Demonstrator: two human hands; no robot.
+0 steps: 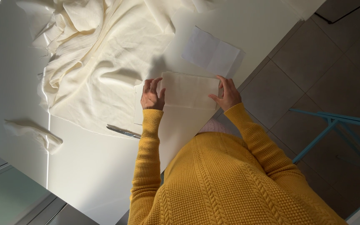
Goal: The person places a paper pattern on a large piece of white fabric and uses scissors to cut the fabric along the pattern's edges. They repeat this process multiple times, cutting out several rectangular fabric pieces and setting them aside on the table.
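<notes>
**Cream panel folded and held flat, the big cloth not yet touched**

Both hands pinned a folded cream fabric piece (190, 91) to the white table (88, 166): the left hand (153, 96) gripped its near-left edge with curled fingers, the right hand (228, 94) pinched the opposite edge. One white folded rectangle (211, 53) lay finished just beyond the right hand. Scissors (123, 131) rested below the left wrist (blades shut, I thought). The large crumpled cream cloth (101, 54) lay heaped beyond the left grip, seemingly uncut.
</notes>
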